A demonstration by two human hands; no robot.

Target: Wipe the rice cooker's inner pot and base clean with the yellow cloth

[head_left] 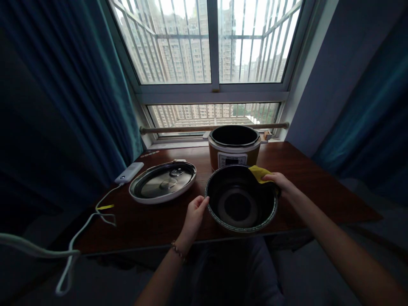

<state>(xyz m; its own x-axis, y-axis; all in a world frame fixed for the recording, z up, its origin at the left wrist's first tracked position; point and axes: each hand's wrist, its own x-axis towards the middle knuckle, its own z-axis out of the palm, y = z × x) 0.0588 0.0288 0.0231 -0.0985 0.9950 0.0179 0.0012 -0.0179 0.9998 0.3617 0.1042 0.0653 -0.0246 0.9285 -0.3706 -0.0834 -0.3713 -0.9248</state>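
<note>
A dark round inner pot [240, 208] with a speckled rim sits tilted toward me at the table's front edge. My left hand [195, 209] pinches its left rim between thumb and fingers. On the upper right rim, my right hand [278, 180] is closed on a yellow cloth [259, 173], which lies over the rim; part of the cloth is hidden inside the hand. Just behind the pot stands the electric cooker body [234, 148], open at the top, its control panel facing me. To the left lies the detached lid [164, 182], its shiny metal inside facing up.
A white power strip [129, 172] lies at the table's left, its white cable [83, 231] looping off the edge with a yellow tag [106, 207]. Behind the wooden table [306, 191] are a barred window and a horizontal rail [178, 128]. Blue curtains [95, 85] hang at both sides.
</note>
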